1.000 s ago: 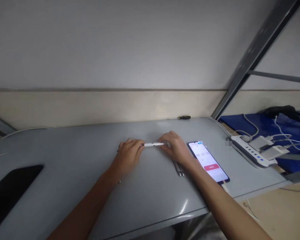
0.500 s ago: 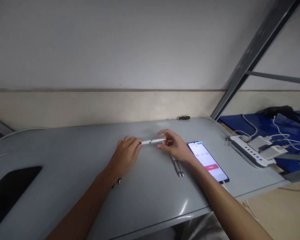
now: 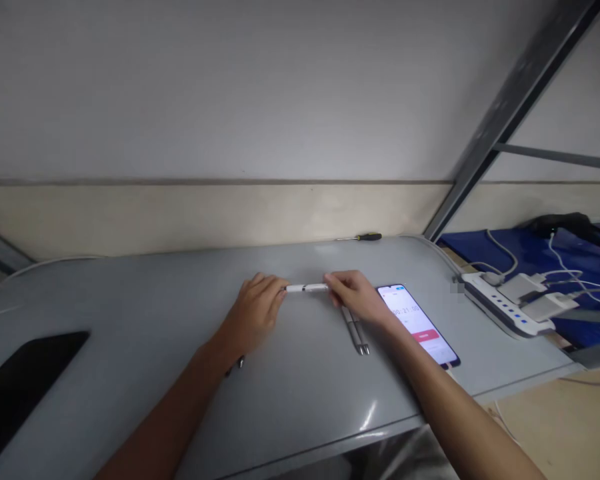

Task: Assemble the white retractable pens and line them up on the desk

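Note:
A white pen (image 3: 306,288) with a dark mark at its middle lies level between my two hands, just over the grey tabletop. My left hand (image 3: 257,310) has its fingers closed on the pen's left end. The thumb and fingers of my right hand (image 3: 353,293) pinch its right end. Below my right hand rest two grey pens (image 3: 357,333) side by side, their upper ends hidden by the hand. Under my left wrist the dark tip of another pen (image 3: 241,362) peeks out, the rest covered by my arm.
A phone (image 3: 417,327) showing a timer lies right of my right hand. Farther right is a white power strip (image 3: 505,307) with chargers and cables. A screwdriver (image 3: 367,237) lies by the wall. A black flat object (image 3: 35,373) is at left. A metal post (image 3: 510,120) rises at right.
My right hand's fingers, spread around the pen's right end before, have closed into a pinch on it. The pen has dipped slightly at that end. My left hand keeps its hold.

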{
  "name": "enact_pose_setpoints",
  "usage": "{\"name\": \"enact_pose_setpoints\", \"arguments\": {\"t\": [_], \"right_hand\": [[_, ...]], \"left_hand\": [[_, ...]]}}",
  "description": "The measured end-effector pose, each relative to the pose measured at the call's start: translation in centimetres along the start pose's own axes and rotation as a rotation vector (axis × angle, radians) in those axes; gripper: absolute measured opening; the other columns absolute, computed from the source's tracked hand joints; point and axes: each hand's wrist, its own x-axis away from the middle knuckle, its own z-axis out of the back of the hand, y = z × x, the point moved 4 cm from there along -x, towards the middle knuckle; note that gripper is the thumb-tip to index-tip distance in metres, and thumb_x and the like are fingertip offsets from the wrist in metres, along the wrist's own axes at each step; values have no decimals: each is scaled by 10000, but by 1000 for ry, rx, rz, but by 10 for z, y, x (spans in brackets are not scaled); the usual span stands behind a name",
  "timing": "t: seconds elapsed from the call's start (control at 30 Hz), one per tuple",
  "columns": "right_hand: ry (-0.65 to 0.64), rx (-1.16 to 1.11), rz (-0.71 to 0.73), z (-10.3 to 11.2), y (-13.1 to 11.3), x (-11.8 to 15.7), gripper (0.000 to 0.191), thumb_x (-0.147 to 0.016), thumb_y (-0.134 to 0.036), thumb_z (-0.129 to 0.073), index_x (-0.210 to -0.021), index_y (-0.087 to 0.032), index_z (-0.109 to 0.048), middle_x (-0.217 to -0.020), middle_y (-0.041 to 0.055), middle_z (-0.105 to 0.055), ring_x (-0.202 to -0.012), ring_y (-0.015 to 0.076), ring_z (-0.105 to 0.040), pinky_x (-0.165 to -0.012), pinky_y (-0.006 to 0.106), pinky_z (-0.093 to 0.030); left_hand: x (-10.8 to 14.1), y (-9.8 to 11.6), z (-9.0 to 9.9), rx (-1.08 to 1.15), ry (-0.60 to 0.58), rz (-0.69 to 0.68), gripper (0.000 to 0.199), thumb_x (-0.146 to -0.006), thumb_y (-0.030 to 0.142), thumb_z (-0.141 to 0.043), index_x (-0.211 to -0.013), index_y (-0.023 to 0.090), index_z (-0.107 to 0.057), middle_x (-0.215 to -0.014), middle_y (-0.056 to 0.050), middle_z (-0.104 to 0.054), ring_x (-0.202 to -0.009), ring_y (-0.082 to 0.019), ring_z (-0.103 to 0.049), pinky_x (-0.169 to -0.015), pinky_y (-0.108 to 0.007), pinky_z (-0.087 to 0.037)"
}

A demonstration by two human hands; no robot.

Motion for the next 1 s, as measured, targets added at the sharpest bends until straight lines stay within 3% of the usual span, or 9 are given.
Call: {"name": "enact_pose_setpoints", "arguments": {"t": [0.1, 0.23, 0.3, 0.4, 0.53, 0.67, 0.8, 0.93, 1.0], "right_hand": [[-28, -81, 70, -2, -5, 1, 373, -757, -435, -725, -1018, -192, -614, -706, -32, -522, -612, 112, -466, -567, 238, -353], [-75, 3, -7, -5, -3, 1, 376, -893, -502, -526, -740, -168, -607, -562, -34, -455, -519, 105, -400, -510, 248, -302], [-51, 3, -5, -4, -2, 1, 346, -895, -491, -527, -803, -171, -621, -569, -41, -444, -519, 104, -390, -508, 246, -294], [33, -19, 77, 0, -1, 0, 347, -740, -398, -738, -993, -197, -612, -681, -47, -468, -589, 103, -424, -545, 233, -317], [2, 58, 20, 0, 4, -1, 308, -865, -466, -574, -814, -169, -638, -621, -32, -449, -560, 106, -392, -523, 247, -288], [58, 37, 64, 2, 1, 0, 335, -785, -440, -683, -1010, -197, -632, -696, -33, -495, -589, 110, -432, -541, 239, -320], [2, 94, 7, 0, 1, 1, 373, -894, -497, -517, -766, -165, -629, -573, -35, -430, -533, 108, -385, -508, 246, -288], [59, 79, 91, 1, -5, 2, 339, -815, -439, -659, -1047, -194, -622, -715, -18, -535, -612, 121, -471, -564, 243, -355], [59, 107, 123, -1, -7, 3, 272, -829, -416, -650, -982, -193, -633, -725, -14, -552, -620, 119, -480, -584, 245, -365]], "left_hand": [[0, 0, -2, 32, -9, 1, 279, -987, 227, -321, -1017, 190, -596, -881, -48, -625, -839, -203, -488, -776, -350, -402], [1, -1, -3, 99, 15, -2, 242, -986, 226, -342, -1024, 193, -579, -904, -45, -629, -854, -195, -502, -788, -350, -425], [1, -1, -3, 103, 38, 6, 230, -986, 226, -347, -1002, 189, -573, -898, -44, -619, -857, -190, -509, -785, -343, -433], [1, -2, -2, 77, 43, 26, 211, -981, 236, -360, -969, 184, -564, -862, -38, -595, -839, -186, -520, -757, -326, -440], [1, -3, -1, 60, 36, 26, 203, -980, 241, -361, -956, 193, -557, -851, -30, -583, -832, -182, -523, -759, -321, -444], [1, -3, -1, 65, 27, 38, 202, -977, 230, -360, -965, 191, -558, -859, -34, -580, -843, -184, -526, -766, -327, -443], [1, -4, 0, 83, 29, 38, 214, -981, 244, -355, -970, 187, -561, -867, -38, -583, -849, -185, -534, -783, -335, -449], [1, -6, 0, 83, 24, 71, 241, -988, 274, -341, -959, 189, -564, -874, -39, -572, -828, -180, -535, -780, -339, -452], [1, -6, 0, 79, 9, 54, 259, -992, 282, -328, -940, 187, -564, -861, -38, -575, -839, -184, -530, -791, -344, -446]]}}
